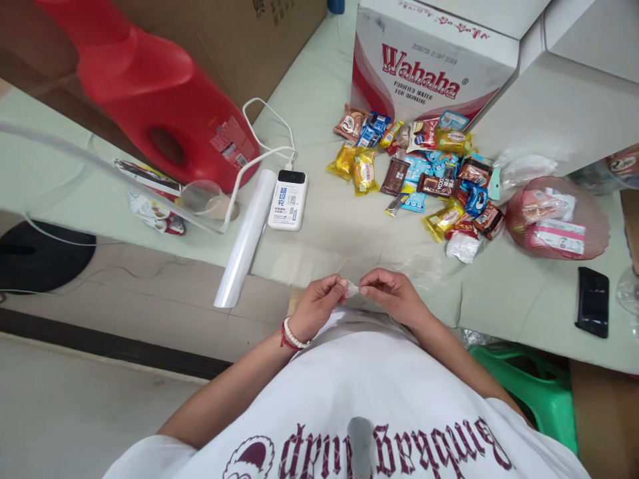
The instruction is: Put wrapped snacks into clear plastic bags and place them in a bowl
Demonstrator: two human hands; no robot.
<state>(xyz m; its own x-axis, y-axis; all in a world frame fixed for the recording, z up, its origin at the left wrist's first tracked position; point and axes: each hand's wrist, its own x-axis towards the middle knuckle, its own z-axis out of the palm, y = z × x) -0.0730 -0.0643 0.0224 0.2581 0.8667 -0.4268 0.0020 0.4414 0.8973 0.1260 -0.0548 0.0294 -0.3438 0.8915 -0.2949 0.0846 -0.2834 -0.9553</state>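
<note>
Just above the table's front edge, my left hand (318,305) pinches one side of a small piece of thin clear plastic film (352,289). On its other side, the thumb and fingers of my right hand (395,296) are closed on the same film. The fingers hide most of it, so I cannot tell whether it is part of a bag. Beyond my hands lies a loose pile of wrapped snacks (439,185) in brown, blue, yellow and red packets. A crumpled clear wrapper (463,247) rests at the pile's near edge.
Left of my hands are a white power bank (288,203) with a cable, a clear plastic roll (244,246) and a red jug (164,100). A Wahaha carton (429,66) stands behind the snacks. A pink bowl (594,206) and black phone (593,303) lie right; a green stool (539,392) is below.
</note>
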